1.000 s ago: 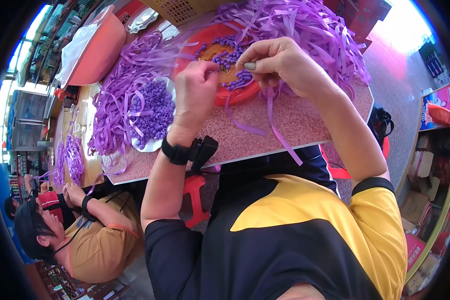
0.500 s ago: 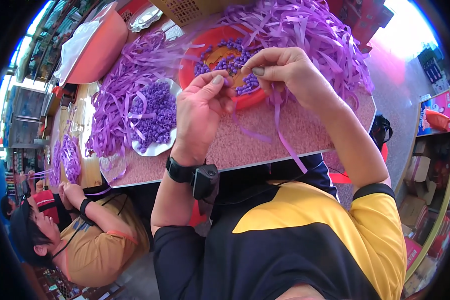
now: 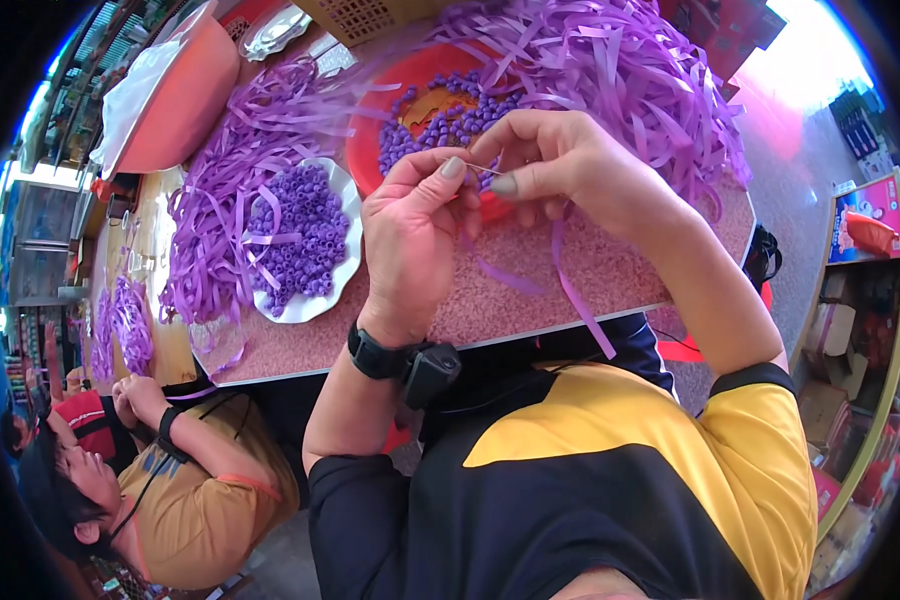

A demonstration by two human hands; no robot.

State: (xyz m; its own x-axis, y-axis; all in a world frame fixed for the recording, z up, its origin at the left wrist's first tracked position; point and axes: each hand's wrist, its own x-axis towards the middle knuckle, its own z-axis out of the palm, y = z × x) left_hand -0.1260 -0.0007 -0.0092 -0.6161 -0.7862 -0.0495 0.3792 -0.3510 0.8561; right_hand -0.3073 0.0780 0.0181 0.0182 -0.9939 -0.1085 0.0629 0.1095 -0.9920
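Over the red bowl's near rim, my left hand (image 3: 410,225) is closed, its thumb and forefinger pinching one end of a thin needle-like wire (image 3: 485,169). My right hand (image 3: 580,165) meets it from the right, fingers curled and thumb tip at the wire's other end. From beneath the right fingers a purple ribbon (image 3: 577,285) hangs past the table edge. Any bead between the fingertips is hidden. Loose purple beads lie in the red bowl (image 3: 367,150) behind my hands. Left of my left hand, a white scalloped plate (image 3: 348,262) holds a heap of purple beads (image 3: 305,235).
Heaps of purple ribbon (image 3: 630,90) cover the table's (image 3: 490,310) back right and left side. A pink basin (image 3: 175,95) and a yellow basket (image 3: 360,18) stand at the back. At the left sits another person (image 3: 195,480), hands together. Shelves (image 3: 850,370) line the right.
My right hand has come down and closer to my left hand. The purple bead that showed at my left fingertips is no longer visible. The view has shifted slightly.
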